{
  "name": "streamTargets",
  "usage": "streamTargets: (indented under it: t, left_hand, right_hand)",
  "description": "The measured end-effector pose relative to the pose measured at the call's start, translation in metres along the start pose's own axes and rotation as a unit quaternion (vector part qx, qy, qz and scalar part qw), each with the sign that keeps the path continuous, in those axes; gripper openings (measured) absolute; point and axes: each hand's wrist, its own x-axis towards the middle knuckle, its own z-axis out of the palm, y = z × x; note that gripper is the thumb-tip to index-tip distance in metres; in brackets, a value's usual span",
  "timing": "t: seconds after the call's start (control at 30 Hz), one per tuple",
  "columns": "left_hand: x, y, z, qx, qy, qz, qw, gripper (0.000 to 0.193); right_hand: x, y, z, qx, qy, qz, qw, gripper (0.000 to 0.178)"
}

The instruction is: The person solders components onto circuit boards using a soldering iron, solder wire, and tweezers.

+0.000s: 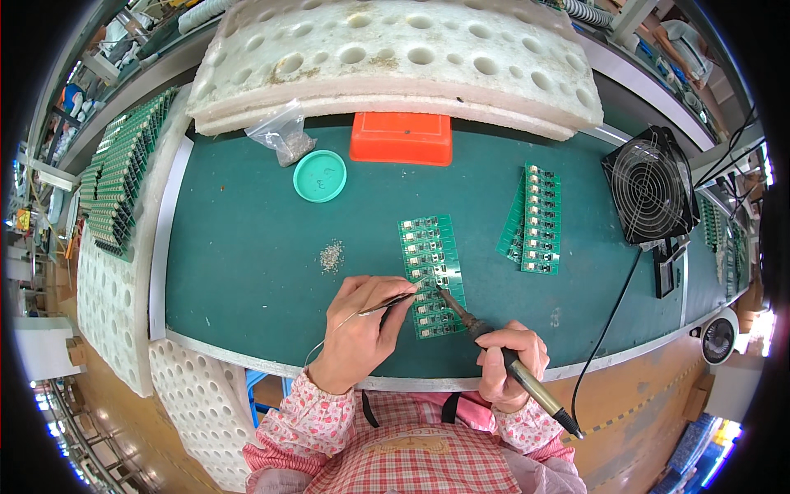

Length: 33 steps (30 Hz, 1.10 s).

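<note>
My left hand point(360, 329) is closed around slim dark tweezers point(385, 305), their tips reaching over the middle of a green circuit board panel point(432, 247). A thin silvery wire point(322, 344) trails back from the same hand; it looks like solder. My right hand point(514, 362) grips a soldering iron point(527, 380), and its tip meets or hovers just over the panel near the tweezers. Rows of small white and dark parts run down the panel, which lies flat on the green mat. Left of it is a small heap of tiny silvery parts point(332, 257).
Beyond the heap sit a turquoise lid point(320, 176), a plastic bag of small parts point(290, 145) and a red tray point(401, 140). White foam blocks point(395, 58) line the back. Two panels point(541, 218) overlap at right, near a black fan point(650, 185). Stacked boards point(123, 177) stand left.
</note>
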Motion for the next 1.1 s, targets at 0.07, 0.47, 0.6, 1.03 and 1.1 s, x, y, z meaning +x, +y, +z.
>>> streamTargets:
  t: [0.07,0.47,0.6,1.03,1.1]
  left_hand:
    - [0.0,0.0,0.0,0.001,0.002,0.0,1.0,0.021]
    - [0.002,0.002,-0.001,0.005,-0.002,0.002,1.0,0.017]
    - [0.001,0.001,-0.001,0.001,-0.001,-0.001,1.0,0.017]
    - [0.001,-0.001,-0.002,-0.004,0.0,0.002,1.0,0.02]
    - [0.002,-0.001,-0.001,-0.006,0.0,0.004,1.0,0.021]
  right_hand:
    - [-0.002,0.0,0.0,0.001,0.016,0.004,1.0,0.01]
    - [0.005,-0.001,0.0,0.035,-0.056,0.017,0.998,0.011]
    - [0.009,-0.001,-0.001,0.033,-0.075,0.02,0.996,0.009]
    - [0.011,0.0,-0.003,0.034,-0.085,0.004,0.996,0.009]
    - [0.011,0.0,-0.003,0.037,-0.082,0.013,0.996,0.009]
